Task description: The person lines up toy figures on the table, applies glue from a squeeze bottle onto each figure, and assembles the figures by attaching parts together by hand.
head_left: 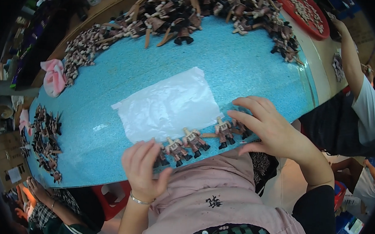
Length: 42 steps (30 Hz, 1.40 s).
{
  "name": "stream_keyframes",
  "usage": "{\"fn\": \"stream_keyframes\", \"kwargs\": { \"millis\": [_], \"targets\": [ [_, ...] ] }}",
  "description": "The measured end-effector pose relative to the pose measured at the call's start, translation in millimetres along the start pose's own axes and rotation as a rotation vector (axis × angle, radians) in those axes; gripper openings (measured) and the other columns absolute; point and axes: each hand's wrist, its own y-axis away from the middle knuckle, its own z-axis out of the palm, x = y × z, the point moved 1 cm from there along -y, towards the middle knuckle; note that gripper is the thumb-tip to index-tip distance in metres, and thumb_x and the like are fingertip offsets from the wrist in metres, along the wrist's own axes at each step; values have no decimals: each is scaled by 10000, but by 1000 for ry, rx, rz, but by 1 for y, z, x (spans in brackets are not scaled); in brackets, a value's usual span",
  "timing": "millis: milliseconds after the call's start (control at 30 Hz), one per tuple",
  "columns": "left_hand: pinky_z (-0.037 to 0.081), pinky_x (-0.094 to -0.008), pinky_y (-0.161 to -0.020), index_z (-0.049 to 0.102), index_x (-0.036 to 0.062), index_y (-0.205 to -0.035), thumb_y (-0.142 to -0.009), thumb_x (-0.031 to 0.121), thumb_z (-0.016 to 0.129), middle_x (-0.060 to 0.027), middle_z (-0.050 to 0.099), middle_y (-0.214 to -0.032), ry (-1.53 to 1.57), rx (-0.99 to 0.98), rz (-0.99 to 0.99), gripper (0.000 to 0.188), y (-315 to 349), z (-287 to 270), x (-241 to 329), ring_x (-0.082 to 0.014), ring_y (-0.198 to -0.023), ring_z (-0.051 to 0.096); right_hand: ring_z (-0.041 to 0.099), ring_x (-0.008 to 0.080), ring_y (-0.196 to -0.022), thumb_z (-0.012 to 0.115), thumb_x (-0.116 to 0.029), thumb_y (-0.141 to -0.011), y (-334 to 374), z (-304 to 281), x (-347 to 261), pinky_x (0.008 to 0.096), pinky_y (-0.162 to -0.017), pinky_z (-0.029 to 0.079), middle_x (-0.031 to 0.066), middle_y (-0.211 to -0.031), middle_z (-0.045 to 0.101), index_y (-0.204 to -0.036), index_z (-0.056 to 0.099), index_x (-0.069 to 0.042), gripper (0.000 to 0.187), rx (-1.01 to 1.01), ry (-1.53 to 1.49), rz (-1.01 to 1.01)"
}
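Counter (pixel 89 92), blue-topped, spanning the frame. Plastic sheet (pixel 166 102), white, centre. Right hand (pixel 271 128), half open, right of lower centre; left hand (pixel 142 168), loosely curled, lower centre; cannot tell whether either grips. Figurines (pixel 192 140), brown-and-black, lined up between hands, lower centre.

Head cam: left unit of a head-worn pair, above the wearer's pink apron (pixel 209 183), facing down and forward over the blue tabletop (pixel 103 80). Close range; left hand (pixel 142 168) and right hand (pixel 271 127) near mid-frame (fisheye: periphery bends, corners black).
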Motion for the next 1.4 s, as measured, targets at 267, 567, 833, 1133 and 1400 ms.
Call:
{"fn": "stream_keyframes", "kwargs": {
  "millis": [267, 567, 833, 1133, 1400],
  "targets": [
    [373, -381, -845, 610, 93, -1211, -720, 445, 720, -84, 580, -1154, -135, -172, -6, 613, -20, 17, 23, -262, -970, 542, 522, 301, -941, 571, -555, -732, -23, 44, -17, 415, -818, 411, 156, -1114, 505, -1285, 520, -80, 731, 71, 211, -235],
    [406, -346, -797, 628, 140, -1203, -733, 436, 699, -21, 600, -1072, -130, -146, 93, 560, -2, 2, -2, -199, -889, 560, 519, 268, -823, 684, -430, -709, -43, 61, -43, 383, -728, 415, 120, -1000, 525, -1165, 576, -26, 619, 82, 203, -273],
    [417, -339, -846, 535, 53, -1278, -795, 384, 645, -91, 557, -1156, -83, -245, 105, 596, -1, -9, -11, -209, -964, 540, 532, 272, -836, 684, -558, -664, -61, 60, -52, 394, -766, 415, 133, -1056, 534, -1183, 571, -34, 746, -6, 216, -256],
    [402, -423, -915, 586, 47, -1208, -782, 273, 696, -106, 576, -1190, 62, -46, 43, 496, 14, -49, -36, -258, -1076, 548, 527, 373, -1039, 659, -3, -743, -192, -40, -34, 431, -922, 426, 177, -1156, 528, -1166, 529, -24, 444, 439, -38, -173],
    [440, -439, -856, 603, -36, -1102, -896, 212, 518, -184, 599, -1085, 2, 351, -502, 333, 58, -73, -108, -338, -986, 565, 539, 336, -1026, 796, -351, -680, -409, -40, 56, 456, -868, 435, 140, -1064, 574, -1087, 616, -77, 522, 626, 198, 482]
  ]
}}
